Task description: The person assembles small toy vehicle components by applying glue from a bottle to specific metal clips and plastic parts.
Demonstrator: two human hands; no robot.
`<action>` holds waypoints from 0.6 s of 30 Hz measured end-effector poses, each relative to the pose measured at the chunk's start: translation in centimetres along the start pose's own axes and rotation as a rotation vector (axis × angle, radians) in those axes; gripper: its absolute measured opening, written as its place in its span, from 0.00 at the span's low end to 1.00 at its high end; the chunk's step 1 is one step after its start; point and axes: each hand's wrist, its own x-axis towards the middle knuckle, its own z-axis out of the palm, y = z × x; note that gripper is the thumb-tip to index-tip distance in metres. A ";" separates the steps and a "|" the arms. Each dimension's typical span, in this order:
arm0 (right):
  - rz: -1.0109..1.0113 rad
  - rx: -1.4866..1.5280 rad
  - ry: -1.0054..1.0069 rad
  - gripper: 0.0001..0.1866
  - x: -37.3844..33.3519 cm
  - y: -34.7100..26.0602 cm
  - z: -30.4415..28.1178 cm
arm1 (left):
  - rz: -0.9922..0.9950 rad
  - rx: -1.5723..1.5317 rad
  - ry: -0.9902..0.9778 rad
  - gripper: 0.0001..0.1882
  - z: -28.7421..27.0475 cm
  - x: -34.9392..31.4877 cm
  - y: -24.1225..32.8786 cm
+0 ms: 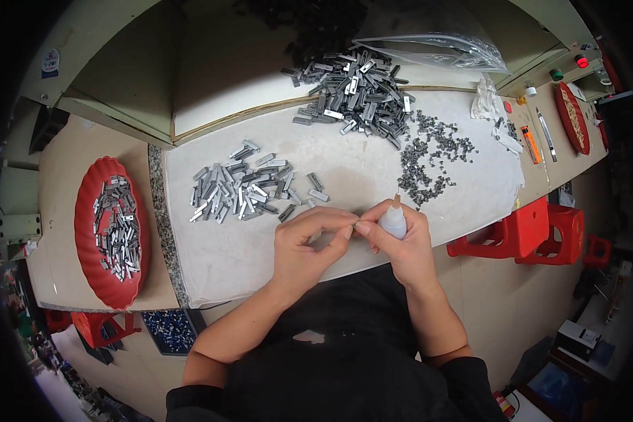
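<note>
My left hand (pixel 301 253) is closed in a pinch, its thumb and forefinger meeting my right fingertips at the table's front edge. What lies between them is too small to make out. A small whitish squeeze bottle (pixel 394 223) with a thin brownish nozzle points away from me, held in my right hand (pixel 413 254). The thumb and forefinger of that hand pinch too, against the left ones. Beyond my left hand is a loose pile of short silver metal bars (pixel 243 186). Tiny dark metal pieces (pixel 429 158) lie scattered beyond my right hand.
A larger heap of grey metal bars (pixel 362 91) is at the back, beside a clear plastic bag (pixel 436 50). On the left sits a red scalloped tray (pixel 84 232) of bars. An orange knife (pixel 531 145) and crumpled tissue (pixel 485 100) lie right; red stools (pixel 513 235) stand below.
</note>
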 end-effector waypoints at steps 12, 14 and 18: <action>-0.051 0.127 0.020 0.03 -0.3 0.2 0.0 | -0.112 -0.161 -0.004 0.07 -0.3 0.0 -0.2; -0.078 0.104 0.079 0.03 -0.6 0.3 -0.1 | -0.112 -0.165 0.000 0.07 -0.4 0.3 -0.1; -0.102 0.083 0.109 0.03 -1.2 0.6 -1.1 | 0.182 0.474 -0.133 0.08 -0.4 1.4 1.6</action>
